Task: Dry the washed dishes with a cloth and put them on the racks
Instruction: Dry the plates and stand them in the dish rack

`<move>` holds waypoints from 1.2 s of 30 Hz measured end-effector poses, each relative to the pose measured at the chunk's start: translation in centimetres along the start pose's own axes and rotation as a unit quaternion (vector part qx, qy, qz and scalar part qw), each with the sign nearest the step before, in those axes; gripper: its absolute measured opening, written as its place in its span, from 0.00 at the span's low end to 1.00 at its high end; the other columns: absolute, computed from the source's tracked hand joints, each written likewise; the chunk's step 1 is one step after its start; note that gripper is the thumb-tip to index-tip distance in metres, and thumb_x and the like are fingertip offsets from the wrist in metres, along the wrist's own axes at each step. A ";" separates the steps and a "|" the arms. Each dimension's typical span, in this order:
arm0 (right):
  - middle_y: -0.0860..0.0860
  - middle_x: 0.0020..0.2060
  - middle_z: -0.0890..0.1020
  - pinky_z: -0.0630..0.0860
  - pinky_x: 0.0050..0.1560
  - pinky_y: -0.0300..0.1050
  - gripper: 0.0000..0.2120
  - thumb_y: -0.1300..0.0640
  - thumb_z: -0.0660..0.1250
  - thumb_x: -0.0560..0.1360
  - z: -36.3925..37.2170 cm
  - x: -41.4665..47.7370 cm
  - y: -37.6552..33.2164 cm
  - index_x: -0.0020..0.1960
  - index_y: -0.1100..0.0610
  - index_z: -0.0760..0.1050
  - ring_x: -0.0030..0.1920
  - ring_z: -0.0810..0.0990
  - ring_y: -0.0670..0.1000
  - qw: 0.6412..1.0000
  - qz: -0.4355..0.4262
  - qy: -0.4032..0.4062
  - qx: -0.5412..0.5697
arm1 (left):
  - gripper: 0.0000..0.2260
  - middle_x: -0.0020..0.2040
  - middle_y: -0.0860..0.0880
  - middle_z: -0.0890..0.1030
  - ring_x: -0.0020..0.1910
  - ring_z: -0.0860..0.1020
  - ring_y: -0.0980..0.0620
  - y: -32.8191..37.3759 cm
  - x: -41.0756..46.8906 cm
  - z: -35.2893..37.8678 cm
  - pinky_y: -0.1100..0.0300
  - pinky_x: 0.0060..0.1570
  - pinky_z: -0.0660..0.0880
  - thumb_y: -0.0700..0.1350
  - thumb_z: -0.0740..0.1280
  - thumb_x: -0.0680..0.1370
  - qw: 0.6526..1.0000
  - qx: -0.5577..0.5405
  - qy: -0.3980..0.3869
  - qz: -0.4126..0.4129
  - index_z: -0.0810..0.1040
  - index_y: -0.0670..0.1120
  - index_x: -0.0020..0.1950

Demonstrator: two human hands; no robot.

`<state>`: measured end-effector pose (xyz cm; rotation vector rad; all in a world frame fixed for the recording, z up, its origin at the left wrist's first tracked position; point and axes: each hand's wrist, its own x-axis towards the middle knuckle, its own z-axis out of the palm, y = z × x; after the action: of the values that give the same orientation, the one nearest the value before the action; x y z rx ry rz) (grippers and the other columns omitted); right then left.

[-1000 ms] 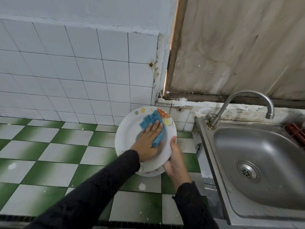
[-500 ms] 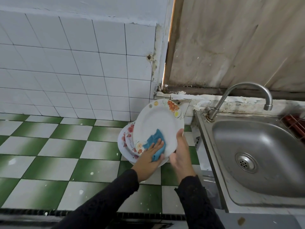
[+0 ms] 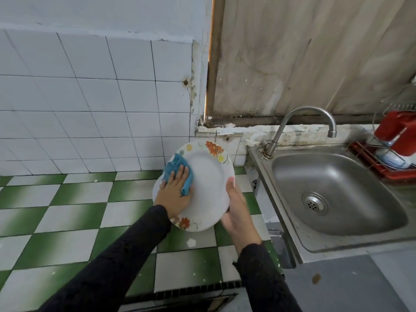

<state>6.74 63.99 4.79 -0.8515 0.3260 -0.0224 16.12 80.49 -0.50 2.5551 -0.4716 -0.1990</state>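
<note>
Right, mid-wipe. Your left hand (image 3: 173, 197) lies flat, fingers straight, pressing the cloth (image 3: 177, 167) on the left part of the plate (image 3: 207, 183). Your right hand (image 3: 236, 208) grips the plate's right rim, thumb on the face, fingers behind. The plate is in the air, tilted, over the counter (image 3: 67, 199), just left of the sink (image 3: 337, 176).

Sweep the cloth across the centre to the right rim, then do the back. Push against the right hand's support, not past it.

A pale edge shows behind the left hand. Maybe a second plate, can't tell.

The rack (image 3: 364, 158) sits beyond the sink, holding a bowl (image 3: 391, 158) and a red thing (image 3: 398, 131). The faucet (image 3: 304, 111) arches between you and it, so carry the plate clear of the spout.
</note>
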 end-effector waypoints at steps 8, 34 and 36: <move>0.52 0.53 0.84 0.83 0.47 0.47 0.09 0.58 0.63 0.83 0.6 -4.4 -2.2 0.59 0.52 0.80 0.54 0.82 0.54 0.967 -0.071 0.112 -0.217 | 0.10 0.48 0.44 0.79 0.50 0.77 0.42 4.2 -2.9 -1.4 0.51 0.54 0.74 0.50 0.58 0.84 0.866 -0.479 0.013 -0.143 0.75 0.47 0.55; 0.40 0.57 0.82 0.76 0.53 0.29 0.15 0.57 0.61 0.84 -14.8 -20.6 -22.8 0.66 0.42 0.74 0.57 0.78 0.35 0.736 -0.409 0.383 -0.379 | 0.15 0.57 0.44 0.82 0.54 0.80 0.45 39.8 -1.5 6.5 0.49 0.56 0.78 0.51 0.58 0.84 0.813 -0.523 -0.245 0.068 0.75 0.48 0.67; 0.43 0.58 0.82 0.75 0.52 0.28 0.15 0.57 0.61 0.84 -17.7 -21.6 -25.1 0.67 0.43 0.74 0.57 0.79 0.36 0.726 -0.417 0.395 -0.378 | 0.15 0.60 0.44 0.81 0.56 0.79 0.45 43.3 -1.2 8.3 0.50 0.59 0.76 0.51 0.58 0.84 0.809 -0.523 -0.257 0.074 0.75 0.48 0.68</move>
<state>-16.13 37.64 18.47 -1.7451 0.7533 -1.2094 0.45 42.42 15.24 1.3416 -0.5428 -0.8441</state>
